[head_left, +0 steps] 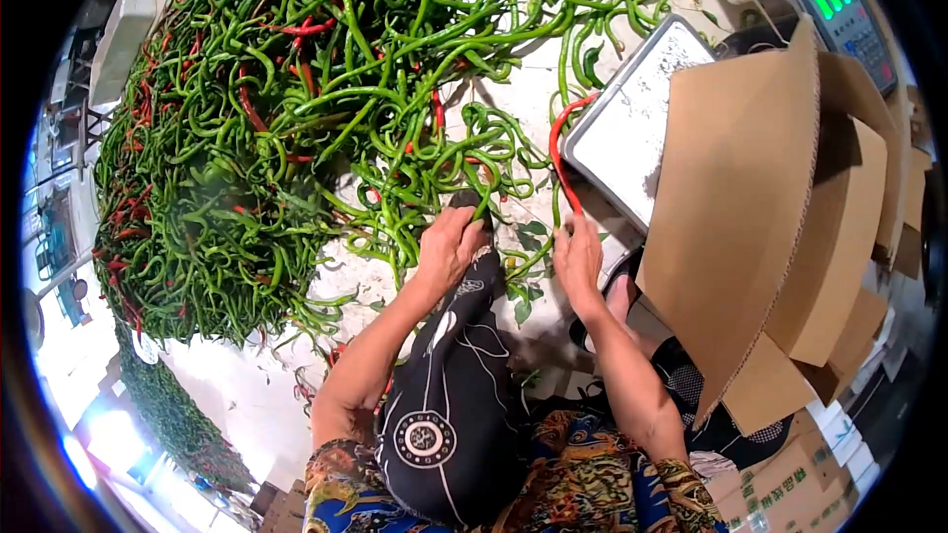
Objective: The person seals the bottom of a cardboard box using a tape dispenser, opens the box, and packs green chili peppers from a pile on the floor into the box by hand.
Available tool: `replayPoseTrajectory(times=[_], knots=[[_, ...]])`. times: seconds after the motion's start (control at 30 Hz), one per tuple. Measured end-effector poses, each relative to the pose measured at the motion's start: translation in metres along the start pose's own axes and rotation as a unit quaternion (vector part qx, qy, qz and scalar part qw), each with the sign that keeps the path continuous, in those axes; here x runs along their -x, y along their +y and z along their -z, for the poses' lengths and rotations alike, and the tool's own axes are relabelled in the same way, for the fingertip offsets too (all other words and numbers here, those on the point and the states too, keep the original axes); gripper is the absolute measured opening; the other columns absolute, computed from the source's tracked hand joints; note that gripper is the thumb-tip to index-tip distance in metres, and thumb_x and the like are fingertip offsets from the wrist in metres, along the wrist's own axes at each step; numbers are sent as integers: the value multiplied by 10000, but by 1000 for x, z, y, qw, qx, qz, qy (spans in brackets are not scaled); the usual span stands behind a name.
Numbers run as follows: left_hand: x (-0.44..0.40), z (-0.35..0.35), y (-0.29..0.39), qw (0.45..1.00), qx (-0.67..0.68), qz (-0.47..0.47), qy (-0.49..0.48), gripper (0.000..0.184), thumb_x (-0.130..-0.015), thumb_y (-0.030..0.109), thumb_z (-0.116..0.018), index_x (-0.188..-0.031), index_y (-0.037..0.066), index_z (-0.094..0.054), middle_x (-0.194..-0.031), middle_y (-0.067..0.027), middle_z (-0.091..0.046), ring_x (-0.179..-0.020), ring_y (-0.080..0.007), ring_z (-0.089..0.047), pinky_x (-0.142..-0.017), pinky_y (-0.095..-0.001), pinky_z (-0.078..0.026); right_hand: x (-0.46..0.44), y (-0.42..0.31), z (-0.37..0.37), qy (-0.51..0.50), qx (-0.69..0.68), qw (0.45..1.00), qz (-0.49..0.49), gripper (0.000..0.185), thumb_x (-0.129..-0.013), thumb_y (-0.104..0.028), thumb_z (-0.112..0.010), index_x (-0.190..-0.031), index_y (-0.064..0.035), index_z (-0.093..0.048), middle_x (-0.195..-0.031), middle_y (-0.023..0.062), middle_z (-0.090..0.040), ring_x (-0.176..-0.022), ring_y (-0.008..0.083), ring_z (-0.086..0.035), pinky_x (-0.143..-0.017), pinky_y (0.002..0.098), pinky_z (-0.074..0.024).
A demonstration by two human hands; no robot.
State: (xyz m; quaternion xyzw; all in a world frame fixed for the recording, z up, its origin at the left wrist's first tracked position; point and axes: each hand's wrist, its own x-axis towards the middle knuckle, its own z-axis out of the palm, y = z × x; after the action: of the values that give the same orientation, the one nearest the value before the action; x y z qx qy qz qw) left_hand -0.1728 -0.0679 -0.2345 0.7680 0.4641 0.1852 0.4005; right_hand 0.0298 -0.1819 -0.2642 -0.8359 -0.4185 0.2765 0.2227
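My right hand is closed on the lower end of a long red pepper, which curves up beside the scale's metal plate. My left hand is closed at the dark-clad knee, near the edge of the green peppers; what its fingers hold, if anything, I cannot make out. Between my hands, green leaves and a thin green pepper lie on the pale surface.
A big heap of green and red peppers fills the left and top. Open cardboard boxes stand at the right, below a scale display with lit green digits. A printed carton is at the lower right.
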Motion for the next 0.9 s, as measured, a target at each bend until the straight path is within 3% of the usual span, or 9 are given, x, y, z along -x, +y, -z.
replayPoseTrajectory(times=[0.07,0.13,0.27,0.33,0.37,0.47,0.53,0.73,0.9], knots=[[1,8,0,997,-6,38,67,195,-851,55,-611,-1039,3,-608,-842,-178,-587,-775,-350,-584,-719,-394,-479,-21,-13,0,109,13,993,42,358,-837,-106,-613,-1170,-28,-509,-1063,238,-557,-865,431,-593,-745,493,-474],[-14,16,-5,991,-66,13,118,241,-839,63,-612,-1077,21,-599,-930,-187,-592,-780,-364,-585,-688,-415,-487,-35,-9,-5,57,61,996,-13,356,-841,-114,-618,-1171,-38,-510,-1009,224,-585,-870,436,-598,-732,496,-478],[-46,12,13,986,-138,-18,95,484,-794,95,-647,-1248,-6,-513,-1228,-210,-500,-1108,-379,-470,-961,-416,-388,-54,-14,-8,-13,87,996,-30,195,-841,-102,-610,-1027,-61,-568,-899,196,-593,-813,425,-597,-697,502,-475],[-54,4,20,992,-57,-60,91,537,-832,193,-673,-1289,-15,-483,-1140,-212,-567,-1040,-340,-556,-910,-372,-447,-51,-34,1,18,-1,998,64,149,-844,-100,-605,-985,-62,-575,-887,190,-584,-794,418,-595,-686,506,-471],[-53,-5,22,997,47,46,44,540,-839,217,-678,-1280,-27,-485,-1094,-190,-593,-981,-312,-584,-891,-375,-459,-44,-47,8,6,-22,995,93,144,-852,-97,-595,-990,-60,-573,-885,184,-577,-771,411,-594,-668,505,-469],[-67,6,43,878,397,262,-58,486,-905,238,-618,-1306,-8,-492,-934,-56,-642,-779,-103,-612,-608,-210,-466,-18,-85,16,-38,-19,988,151,119,-858,-85,-594,-973,-64,-574,-885,165,-569,-759,392,-594,-634,461,-485],[-64,9,42,843,478,243,37,426,-939,226,-575,-1299,9,-505,-910,-43,-642,-754,-73,-602,-539,-173,-415,-7,-93,16,-70,11,986,153,120,-854,-91,-609,-965,-62,-574,-890,153,-569,-771,385,-597,-639,457,-490],[-22,81,22,878,383,256,129,315,-987,244,-524,-1197,18,-588,-776,-17,-618,-625,-55,-552,-501,-176,-391,8,-93,10,-66,-86,978,180,350,-801,-121,-696,-1124,-45,-585,-1025,161,-590,-782,323,-624,-674,405,-509],[13,163,33,891,350,256,134,283,-961,160,-565,-1176,-19,-605,-817,-26,-619,-720,-79,-571,-671,-208,-476,8,-75,1,-90,-185,978,36,149,-842,-82,-632,-968,-5,-658,-774,93,-632,-667,189,-606,-639,308,-487]])
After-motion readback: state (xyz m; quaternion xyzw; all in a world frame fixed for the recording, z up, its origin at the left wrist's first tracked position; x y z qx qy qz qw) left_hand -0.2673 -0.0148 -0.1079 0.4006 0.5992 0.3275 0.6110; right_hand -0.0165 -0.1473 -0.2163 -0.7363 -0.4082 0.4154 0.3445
